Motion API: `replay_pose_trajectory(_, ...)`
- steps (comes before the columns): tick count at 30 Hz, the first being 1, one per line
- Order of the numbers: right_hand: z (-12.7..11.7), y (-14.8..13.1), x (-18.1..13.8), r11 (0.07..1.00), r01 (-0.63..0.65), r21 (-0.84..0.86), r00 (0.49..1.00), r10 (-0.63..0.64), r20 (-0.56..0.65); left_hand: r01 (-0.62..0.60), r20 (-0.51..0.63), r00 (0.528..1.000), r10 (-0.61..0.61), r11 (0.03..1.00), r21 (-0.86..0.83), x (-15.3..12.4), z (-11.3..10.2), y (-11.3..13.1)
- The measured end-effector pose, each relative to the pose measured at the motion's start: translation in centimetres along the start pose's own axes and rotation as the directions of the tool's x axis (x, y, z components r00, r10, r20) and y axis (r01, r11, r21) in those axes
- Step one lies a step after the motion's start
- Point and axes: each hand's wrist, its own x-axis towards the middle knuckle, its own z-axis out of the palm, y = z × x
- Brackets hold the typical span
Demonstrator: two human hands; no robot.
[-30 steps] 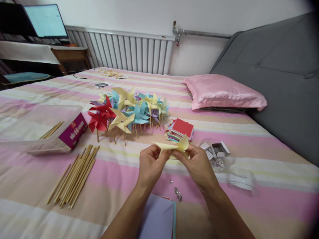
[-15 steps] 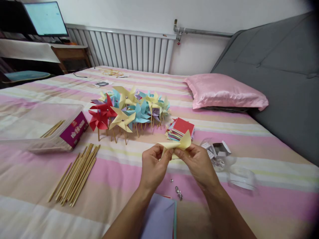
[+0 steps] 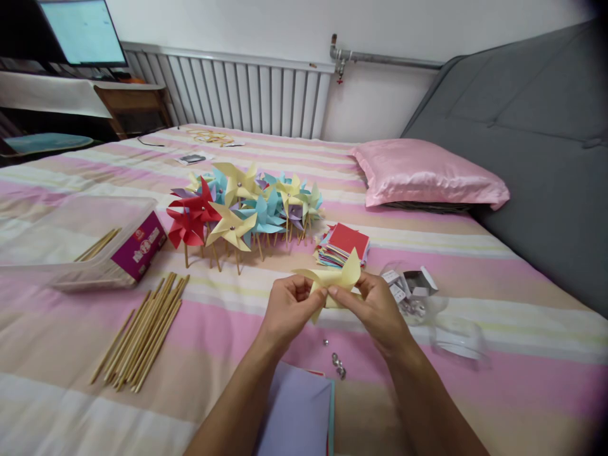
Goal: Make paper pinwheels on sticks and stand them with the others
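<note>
Above the bed (image 3: 475,266), left hand (image 3: 287,310) and right hand (image 3: 375,310) pinch a yellow paper (image 3: 344,275), its centre hidden.

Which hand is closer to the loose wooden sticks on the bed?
Left. Both pinch the yellow paper; the left hand sits right of the sticks, the right hand farther right.

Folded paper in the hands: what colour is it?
Pale yellow; the folded paper shows best in the head view.

Pinwheels (image 3: 242,209) ahead, sticks (image 3: 142,339) left.
</note>
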Motion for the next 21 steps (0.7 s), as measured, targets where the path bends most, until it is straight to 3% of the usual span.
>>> replay_pose_trajectory(4, -0.3, -0.1, 0.1, 0.999, 0.022, -0.025, 0.997, -0.02, 0.077, 0.013, 0.008, 1.0, -0.013, 1.0, 0.028, 0.2, -0.4, 0.2)
replay_pose_trajectory(10, -0.4, 0.6, 0.2, 0.993, 0.023, -0.114, 1.0, -0.021, 0.023, -0.093, 0.048, 0.995, 0.087, 0.986, 0.138, 0.4, -0.8, -0.4)
replay_pose_trajectory(13, -0.4, 1.0, 0.0, 0.993, 0.022, -0.12, 1.0, -0.024, -0.018, -0.11, 0.052, 0.994, 0.099, 0.937, 0.331, 0.1, -2.5, 0.8)
replay_pose_trajectory(15, -0.5, 1.3, -0.1, 0.995, -0.005, -0.097, 0.998, -0.001, -0.062, -0.055, -0.074, 0.99, 0.121, 0.806, 0.589, -0.3, -4.9, 2.1)
replay_pose_trajectory(17, -0.5, 1.6, -0.2, 0.997, -0.029, -0.071, 0.997, 0.024, -0.071, 0.172, -0.336, 0.923, 0.188, 0.58, 0.796, -0.9, -8.3, 3.4)
replay_pose_trajectory(19, -0.3, 1.7, -0.3, 0.996, -0.052, -0.068, 0.997, 0.048, -0.065, 0.478, -0.592, 0.762, 0.263, 0.387, 0.788, -1.5, -12.0, 4.1)
replay_pose_trajectory(21, -0.1, 1.6, -0.4, 0.995, -0.074, -0.068, 0.996, 0.07, -0.059, 0.72, -0.773, 0.577, 0.264, 0.282, 0.634, -1.9, -15.3, 4.0)
